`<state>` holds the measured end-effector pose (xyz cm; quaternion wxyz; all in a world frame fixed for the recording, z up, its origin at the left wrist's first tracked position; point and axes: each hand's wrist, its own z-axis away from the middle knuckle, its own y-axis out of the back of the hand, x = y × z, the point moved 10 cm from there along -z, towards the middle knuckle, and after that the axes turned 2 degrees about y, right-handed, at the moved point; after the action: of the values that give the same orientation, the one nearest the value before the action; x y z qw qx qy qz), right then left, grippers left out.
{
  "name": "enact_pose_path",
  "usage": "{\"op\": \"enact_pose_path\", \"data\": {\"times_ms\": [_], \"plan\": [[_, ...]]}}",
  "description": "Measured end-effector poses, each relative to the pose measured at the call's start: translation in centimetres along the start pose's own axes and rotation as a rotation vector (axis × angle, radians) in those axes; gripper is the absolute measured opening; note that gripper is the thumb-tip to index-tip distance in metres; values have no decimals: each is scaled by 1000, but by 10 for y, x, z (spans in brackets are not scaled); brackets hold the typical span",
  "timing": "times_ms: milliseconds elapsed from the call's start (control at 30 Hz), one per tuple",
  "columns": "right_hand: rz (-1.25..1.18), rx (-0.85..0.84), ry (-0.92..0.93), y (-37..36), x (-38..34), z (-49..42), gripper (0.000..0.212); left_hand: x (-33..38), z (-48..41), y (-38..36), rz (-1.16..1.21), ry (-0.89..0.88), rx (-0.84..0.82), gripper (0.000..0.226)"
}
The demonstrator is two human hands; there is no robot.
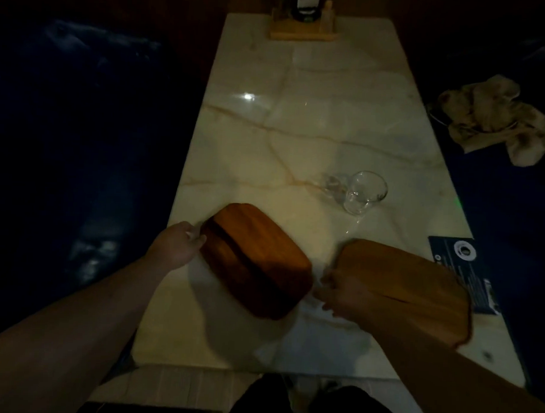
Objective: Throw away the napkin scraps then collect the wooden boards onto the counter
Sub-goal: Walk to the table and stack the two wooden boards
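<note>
The bench [299, 120] is glossy pale marble with tan veins. Both boards, the darker board [257, 261] and the lighter board [401, 285], are smooth wood. The tumbler [363, 192] is clear glass. The rag [496, 118] is crumpled cloth.

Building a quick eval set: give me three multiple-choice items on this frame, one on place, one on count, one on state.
1. Where does the crumpled cloth lie?
A. on the dark seat right of the table
B. on the darker board
C. inside the glass

2. How many wooden boards show?
A. one
B. two
C. four

3. What is the left hand doing?
A. holding the glass
B. resting on the seat
C. gripping the darker board's edge

Answers:
1 A: the crumpled cloth sits off the table.
2 B: darker board, lighter board.
3 C: left hand fingers meet its end.
</note>
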<state>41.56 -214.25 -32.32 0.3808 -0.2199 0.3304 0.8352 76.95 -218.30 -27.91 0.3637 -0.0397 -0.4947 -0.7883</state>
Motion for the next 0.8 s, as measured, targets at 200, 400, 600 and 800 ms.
{"op": "enact_pose_path", "data": {"times_ms": [200, 400, 600, 800], "plan": [[-232, -126, -118, -12, 8, -26, 42, -13, -20, -11, 180, 165, -36, 64], [-379, -209, -154, -21, 12, -28, 16, -17, -20, -36, 445, 310, -88, 60], [-450, -230, -190, -24, 12, -37, 17, -18, -33, -35, 409, 302, -64, 59], [-142, -231, -142, -31, 6, -36, 30, -18, -35, -36, 408, 265, -80, 49]]}}
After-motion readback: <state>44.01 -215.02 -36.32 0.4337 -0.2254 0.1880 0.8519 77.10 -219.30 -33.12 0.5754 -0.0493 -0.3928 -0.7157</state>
